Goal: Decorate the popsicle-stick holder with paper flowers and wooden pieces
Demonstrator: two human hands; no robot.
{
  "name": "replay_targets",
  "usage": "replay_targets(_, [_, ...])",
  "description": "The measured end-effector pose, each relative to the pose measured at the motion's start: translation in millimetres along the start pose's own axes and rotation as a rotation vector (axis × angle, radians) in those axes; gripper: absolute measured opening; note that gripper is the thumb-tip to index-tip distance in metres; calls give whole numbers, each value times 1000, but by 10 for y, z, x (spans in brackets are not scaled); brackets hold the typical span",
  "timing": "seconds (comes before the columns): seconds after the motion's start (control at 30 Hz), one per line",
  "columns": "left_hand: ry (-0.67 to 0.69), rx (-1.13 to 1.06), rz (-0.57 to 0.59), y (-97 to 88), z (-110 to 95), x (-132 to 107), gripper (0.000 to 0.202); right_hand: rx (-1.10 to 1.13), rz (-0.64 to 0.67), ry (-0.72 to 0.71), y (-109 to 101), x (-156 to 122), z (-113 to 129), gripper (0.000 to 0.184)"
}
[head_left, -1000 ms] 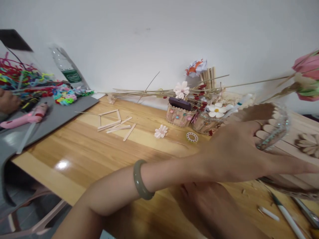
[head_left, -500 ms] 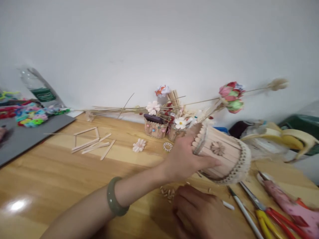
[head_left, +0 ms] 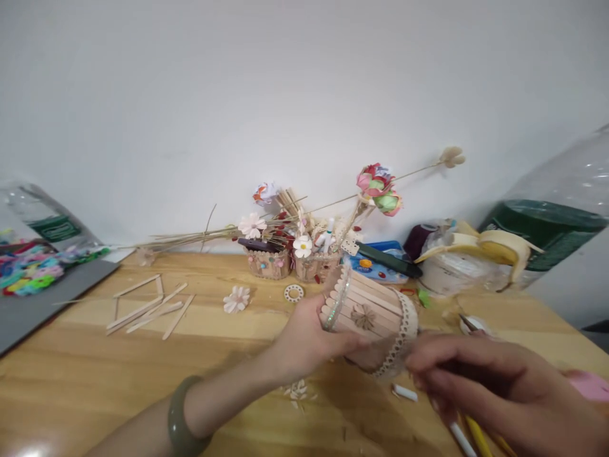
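My left hand, with a green bangle on its wrist, is wrapped around a craft-stick pen holder. The holder is tilted on its side above the table, its scalloped stick ends toward my palm. A small flower of wooden pieces is on its side, and lace trim circles its right end. Right beside that lace is my right hand, its thumb and fingertips pinched together. What the pinch holds, if anything, cannot be made out. Below the holder lie small wood pieces and a white cap.
Craft sticks, a pale flower and a wooden ring lie on the table. Decorated pots with flowers stand by the wall. At right are a banana peel and a large bottle.
My right hand has risen from the tabletop near the wood pieces to the lace end of the pen holder. The view has shifted right. My left hand still grips the holder.
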State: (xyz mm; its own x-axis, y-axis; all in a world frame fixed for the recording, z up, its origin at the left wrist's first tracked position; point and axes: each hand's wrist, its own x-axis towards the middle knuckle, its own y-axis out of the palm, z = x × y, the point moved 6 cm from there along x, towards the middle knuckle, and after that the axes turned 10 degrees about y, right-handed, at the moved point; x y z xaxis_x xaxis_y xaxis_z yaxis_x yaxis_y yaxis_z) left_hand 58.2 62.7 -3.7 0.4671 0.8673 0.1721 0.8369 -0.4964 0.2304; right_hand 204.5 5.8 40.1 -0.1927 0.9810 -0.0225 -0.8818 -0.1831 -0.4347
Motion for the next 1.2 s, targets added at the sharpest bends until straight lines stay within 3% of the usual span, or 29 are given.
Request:
replay_targets(0.17, [-44,-51,24,61,58,-41,41,-16,-299,-92,-234,70,-1,13])
replay_targets(0.37, [-50,-110,75,147,46,-71,41,-330,-532,-404,-173,-76,240,6])
replay_targets(0.5, [-32,-80,70,140,37,-76,42,-410,-551,-465,-67,-78,252,11])
replay_targets(0.87, [-27,-190,73,154,103,-103,41,-442,-596,-384,33,-11,86,10])
replay_targets(1.2, [4,-213,67,147,73,-103,42,-582,-641,-480,79,-57,138,9])
